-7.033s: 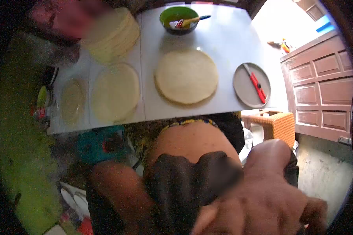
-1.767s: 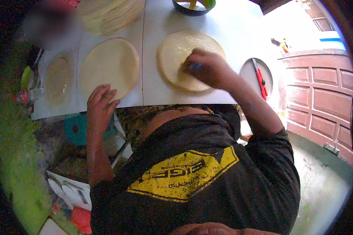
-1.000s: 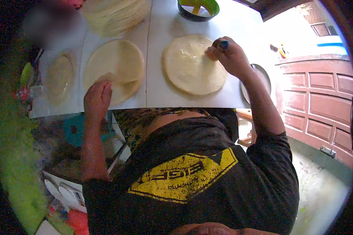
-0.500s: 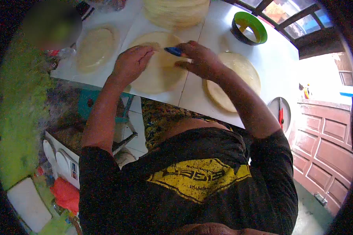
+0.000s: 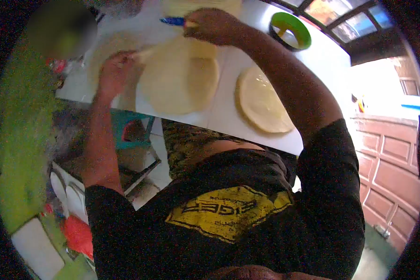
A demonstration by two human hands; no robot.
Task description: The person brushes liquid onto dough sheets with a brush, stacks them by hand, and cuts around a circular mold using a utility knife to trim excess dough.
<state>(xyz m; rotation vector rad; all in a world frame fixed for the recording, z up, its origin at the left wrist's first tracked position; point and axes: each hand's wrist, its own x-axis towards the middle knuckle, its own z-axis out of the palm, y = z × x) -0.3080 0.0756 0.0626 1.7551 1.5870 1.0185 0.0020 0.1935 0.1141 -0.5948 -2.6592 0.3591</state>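
L hand (image 5: pixel 116 70), upper L of frame: gripping edge of dough sheet, motion-blurred. Dough sheet (image 5: pixel 165 60), upper ctr-L: stretching betw. hands, which are now sitting farther apart than ½ sec. ago; edge is rising, so sheet is prob. coming loose from what's under it. R hand (image 5: pixel 212 25), upper ctr: clasping blue handle (image 5: pixel 172 21), working end hidden; appar. pinching sheet too, can't tell for sure. Yellow shirt patch (image 5: pixel 228 212), lower ctr: reading approx. "EIGE", last letter unclear, small print illegible. Dough round (image 5: pixel 266 105), ctr-R: lying flat, glossy. Green bowl (image 5: pixel 304 31), upper R: standing near round.
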